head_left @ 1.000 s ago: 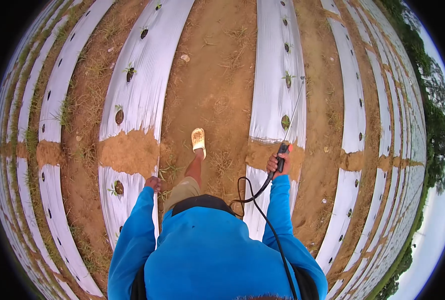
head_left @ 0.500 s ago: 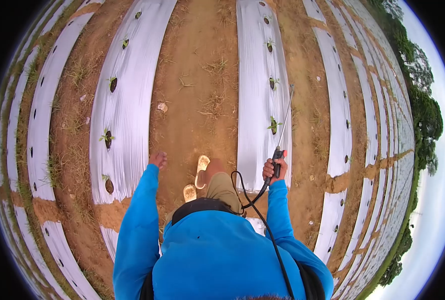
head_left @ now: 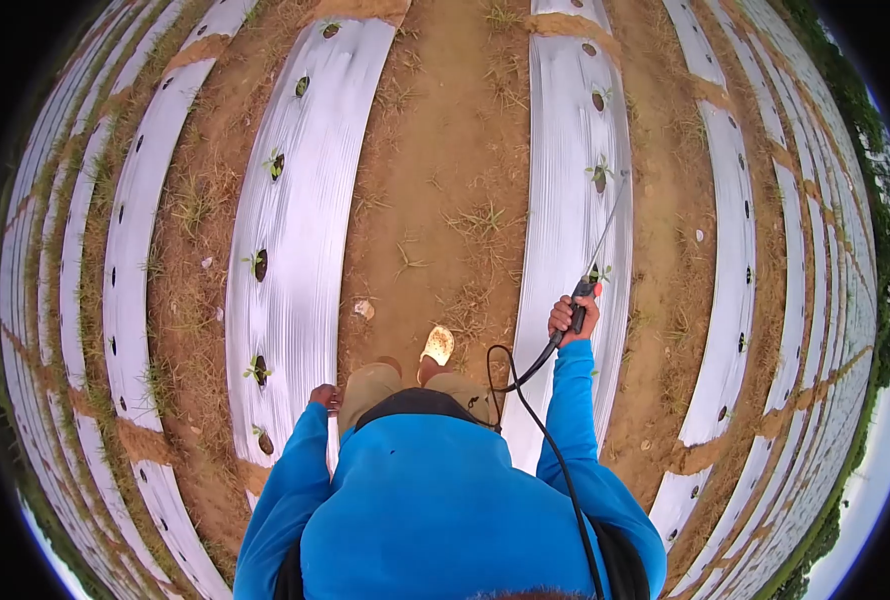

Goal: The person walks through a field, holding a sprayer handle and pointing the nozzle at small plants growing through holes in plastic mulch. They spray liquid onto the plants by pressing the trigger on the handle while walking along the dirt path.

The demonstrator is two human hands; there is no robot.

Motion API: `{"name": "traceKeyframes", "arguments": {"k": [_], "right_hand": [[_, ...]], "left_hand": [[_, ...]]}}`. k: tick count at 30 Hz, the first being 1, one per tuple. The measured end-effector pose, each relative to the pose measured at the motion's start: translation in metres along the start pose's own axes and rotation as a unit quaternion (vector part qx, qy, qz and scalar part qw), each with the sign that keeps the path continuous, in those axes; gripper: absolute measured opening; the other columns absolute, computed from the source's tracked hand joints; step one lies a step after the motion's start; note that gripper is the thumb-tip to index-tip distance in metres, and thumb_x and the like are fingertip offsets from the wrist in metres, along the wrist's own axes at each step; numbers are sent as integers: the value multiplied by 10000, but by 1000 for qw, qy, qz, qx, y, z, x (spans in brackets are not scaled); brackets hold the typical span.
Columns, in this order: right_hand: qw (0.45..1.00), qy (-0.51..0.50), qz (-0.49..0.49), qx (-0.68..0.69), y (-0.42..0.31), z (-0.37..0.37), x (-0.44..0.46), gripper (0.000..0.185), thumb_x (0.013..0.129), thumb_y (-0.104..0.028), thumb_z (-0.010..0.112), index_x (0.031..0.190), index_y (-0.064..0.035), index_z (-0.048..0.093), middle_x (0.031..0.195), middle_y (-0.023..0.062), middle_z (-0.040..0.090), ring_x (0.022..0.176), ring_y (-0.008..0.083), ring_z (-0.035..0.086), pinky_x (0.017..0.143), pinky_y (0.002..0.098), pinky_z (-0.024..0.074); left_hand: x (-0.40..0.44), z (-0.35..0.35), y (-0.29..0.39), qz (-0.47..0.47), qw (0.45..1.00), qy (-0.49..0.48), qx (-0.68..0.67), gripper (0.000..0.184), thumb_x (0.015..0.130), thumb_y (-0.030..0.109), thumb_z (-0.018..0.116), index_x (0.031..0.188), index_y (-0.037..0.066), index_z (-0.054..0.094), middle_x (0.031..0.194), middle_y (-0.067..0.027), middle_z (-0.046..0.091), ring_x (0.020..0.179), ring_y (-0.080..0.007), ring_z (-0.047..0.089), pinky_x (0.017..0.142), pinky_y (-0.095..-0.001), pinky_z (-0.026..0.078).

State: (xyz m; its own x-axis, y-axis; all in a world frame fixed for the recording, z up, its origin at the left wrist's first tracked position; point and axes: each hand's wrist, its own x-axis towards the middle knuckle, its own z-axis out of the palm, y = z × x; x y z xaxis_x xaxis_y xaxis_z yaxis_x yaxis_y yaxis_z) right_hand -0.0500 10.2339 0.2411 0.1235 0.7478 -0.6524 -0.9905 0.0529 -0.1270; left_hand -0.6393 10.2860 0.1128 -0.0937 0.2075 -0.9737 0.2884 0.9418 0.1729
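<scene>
While my right hand (head_left: 575, 318) wraps round the wand (head_left: 587, 289), its tip near a seedling (head_left: 599, 174) over the plastic (head_left: 561, 230), steadiness serves best; my left hand (head_left: 327, 398) hangs low, grip unclear.

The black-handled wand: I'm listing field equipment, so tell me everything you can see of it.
The black-handled wand has a plastic-looking grip, a red-orange part near its top, and a slim, metallic-looking rod. The bare right hand wraps the grip; the rod points forward over the white plastic-looking film strip. A looped black hose joins its rear. Whether its tip touches anything is unclear.
</scene>
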Motion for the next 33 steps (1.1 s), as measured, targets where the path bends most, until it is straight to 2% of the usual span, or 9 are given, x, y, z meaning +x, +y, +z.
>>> {"name": "traceKeyframes", "arguments": {"k": [8,14,20,24,26,28,30,31,33], "right_hand": [[996,16,-31,-83,-104,117,136,187,711,-229,560,700,-67,469,521,5,391,389,123,365,341,250,306],[997,6,-28,-76,-171,215,265,214,708,-232,572,690,-73,430,551,4,380,408,128,351,365,250,320],[997,30,13,-70,-227,317,329,213,702,-223,587,705,-63,445,561,11,390,411,135,358,368,255,329],[996,-46,-5,-76,-282,373,415,237,733,-207,571,800,-3,471,613,36,436,459,129,399,414,258,376],[996,-63,6,-60,-303,402,457,232,735,-201,568,802,-2,470,616,40,437,462,131,404,415,258,377],[996,9,-21,-83,-328,429,507,221,693,-217,592,757,-30,492,565,11,397,412,125,359,354,254,321],[997,-4,-21,-72,-351,444,563,221,691,-218,586,753,-28,493,557,6,393,406,124,352,348,259,313],[996,3,-15,-85,-364,458,590,224,691,-222,584,752,-27,494,554,3,391,402,123,348,347,260,310],[996,16,-5,-84,-384,492,631,219,687,-224,580,738,-32,489,541,-3,382,395,122,339,345,260,304]], "left_hand": [[-114,140,366,380,907,-165,-70,248,887,253,468,764,53,546,780,-65,593,700,-158,542,656,-294,446],[-298,255,643,790,459,-309,263,137,865,148,503,839,15,525,794,-135,527,767,-291,527,646,-390,418],[-446,325,772,923,115,-158,331,184,673,219,609,690,36,600,709,-44,551,688,-197,506,659,-358,383],[-457,318,892,825,143,-390,384,427,882,383,427,888,24,658,782,-60,647,767,-218,588,738,-433,425],[-443,314,941,862,123,-98,482,362,890,331,428,853,46,647,756,-53,625,757,-200,584,726,-397,447],[-427,325,1011,882,119,-120,441,346,891,308,428,844,37,638,757,-65,617,738,-197,577,725,-385,454],[-426,355,1080,804,-73,-180,562,363,891,328,423,826,35,627,757,-74,611,735,-192,571,712,-383,450],[-416,359,1076,832,82,-68,545,385,896,362,419,808,44,617,756,-84,602,751,-192,569,702,-391,449],[-412,384,1134,820,86,-79,560,395,898,382,416,800,55,615,754,-82,598,753,-193,568,706,-393,449]]}}
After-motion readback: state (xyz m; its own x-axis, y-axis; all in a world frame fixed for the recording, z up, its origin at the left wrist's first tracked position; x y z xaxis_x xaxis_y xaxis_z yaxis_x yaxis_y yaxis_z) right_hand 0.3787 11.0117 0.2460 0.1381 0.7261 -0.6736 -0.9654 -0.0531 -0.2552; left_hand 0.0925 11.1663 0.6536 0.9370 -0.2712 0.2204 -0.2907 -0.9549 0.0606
